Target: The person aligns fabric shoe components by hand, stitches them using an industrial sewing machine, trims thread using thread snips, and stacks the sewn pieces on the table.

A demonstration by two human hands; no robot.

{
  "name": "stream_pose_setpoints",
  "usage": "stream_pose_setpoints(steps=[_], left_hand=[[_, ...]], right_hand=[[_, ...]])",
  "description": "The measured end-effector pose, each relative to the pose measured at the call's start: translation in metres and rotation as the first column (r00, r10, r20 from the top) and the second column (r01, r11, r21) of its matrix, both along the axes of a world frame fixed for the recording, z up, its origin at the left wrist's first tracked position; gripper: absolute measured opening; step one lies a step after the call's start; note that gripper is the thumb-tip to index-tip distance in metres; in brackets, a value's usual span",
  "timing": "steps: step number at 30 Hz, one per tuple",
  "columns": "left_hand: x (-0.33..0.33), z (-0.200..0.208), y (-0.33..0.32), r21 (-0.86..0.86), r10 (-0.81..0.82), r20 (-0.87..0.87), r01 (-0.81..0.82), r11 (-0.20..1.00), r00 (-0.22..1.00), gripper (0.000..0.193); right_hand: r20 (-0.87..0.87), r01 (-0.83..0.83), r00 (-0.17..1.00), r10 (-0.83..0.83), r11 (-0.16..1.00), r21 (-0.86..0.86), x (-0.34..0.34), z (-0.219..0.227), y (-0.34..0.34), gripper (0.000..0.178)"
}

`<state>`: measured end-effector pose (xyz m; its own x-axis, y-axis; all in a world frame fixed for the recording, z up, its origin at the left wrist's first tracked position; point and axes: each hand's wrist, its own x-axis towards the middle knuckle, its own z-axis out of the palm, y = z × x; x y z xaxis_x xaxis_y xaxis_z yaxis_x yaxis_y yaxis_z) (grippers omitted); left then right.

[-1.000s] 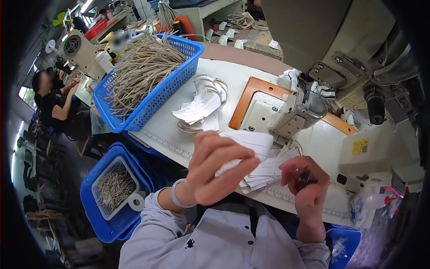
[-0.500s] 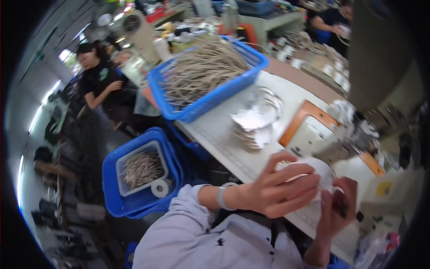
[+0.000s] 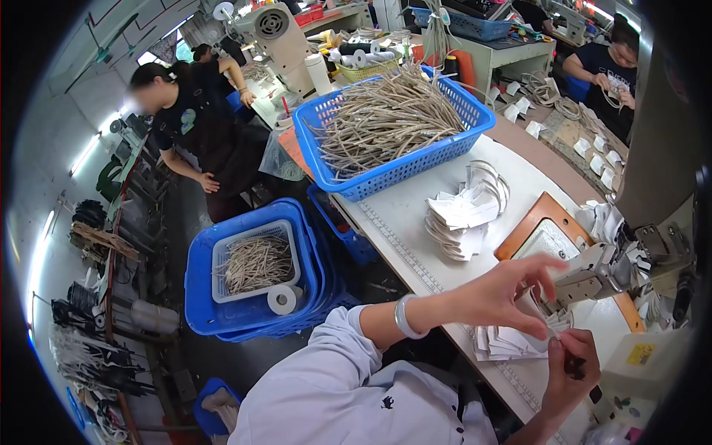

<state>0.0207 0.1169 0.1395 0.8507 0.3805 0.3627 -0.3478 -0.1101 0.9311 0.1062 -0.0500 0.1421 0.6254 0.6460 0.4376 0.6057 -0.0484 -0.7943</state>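
Observation:
Beside the sewing machine head (image 3: 589, 273), my left hand (image 3: 512, 293) is held with thumb and fingers spread apart. A pale strip (image 3: 530, 305) shows behind its fingers; whether they touch it I cannot tell. My right hand (image 3: 575, 363) is closed, thumb and fingertips together close to the left thumb at the edge of the white pieces. A small dark object (image 3: 574, 366) sits in its curled fingers, its kind too hidden to name. Under my hands lies a fanned stack of white flat pieces (image 3: 508, 345). Another pile of curved white pieces (image 3: 463, 215) rests farther back on the table.
A blue basket (image 3: 426, 165) full of beige cords stands on the table's far left part. Stacked blue tubs (image 3: 202, 289) are at floor level on the left, holding a white tray and a roll (image 3: 284, 300). A person (image 3: 196, 141) stands far left; another (image 3: 612, 70) works far right.
The white piece held up between both hands is now down or hidden. My left hand has opened its fingers. The view has shifted, and the person on the left has lowered an arm.

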Motion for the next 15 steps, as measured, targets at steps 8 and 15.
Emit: stream_pose_setpoints(steps=[8, 15], left_hand=[[0.01, -0.01, 0.012, -0.025, -0.328, -0.149, 0.328, 0.944, 0.933, 0.016], [0.04, -0.013, 0.001, -0.198, -0.327, -0.267, 0.28, 0.939, 0.907, 0.016]], right_hand=[[-0.315, -0.065, 0.949, 0.021, 0.989, -0.131, 0.013, 0.001, 0.007, 0.006], [-0.421, -0.011, 0.907, 0.028, 0.999, 0.042, 0.023, -0.009, 0.001, 0.01]])
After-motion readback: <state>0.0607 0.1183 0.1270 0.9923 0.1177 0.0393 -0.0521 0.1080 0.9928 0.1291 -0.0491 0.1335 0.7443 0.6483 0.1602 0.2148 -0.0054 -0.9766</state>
